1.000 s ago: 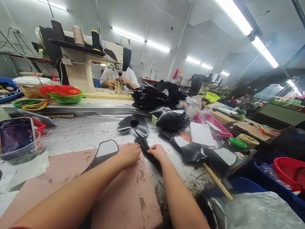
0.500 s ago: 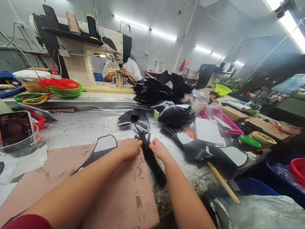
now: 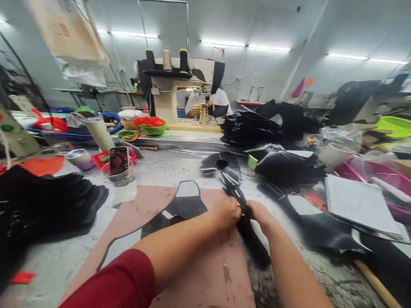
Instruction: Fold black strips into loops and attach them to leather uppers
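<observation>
My left hand is closed, its fingers curled against the left side of a bundle of black strips. From the right, my right hand pinches the same bundle near its upper end; the fingertips are partly hidden. The strips run down toward me over the right edge of a pink board. Just beyond my hands lies a curved stack of black cut pieces with white edges. Under my left forearm, a black piece with pale patches rests on the board.
Black stacks stand at the left and at the back right. A phone leans in a clear tub. A notebook and wooden handle are at right. Behind, a person works at a sewing machine.
The view has swung left, so everything sits further right and the black stack at left has come into sight. Both hands stay at the strips, my left hand now lying closer against the bundle.
</observation>
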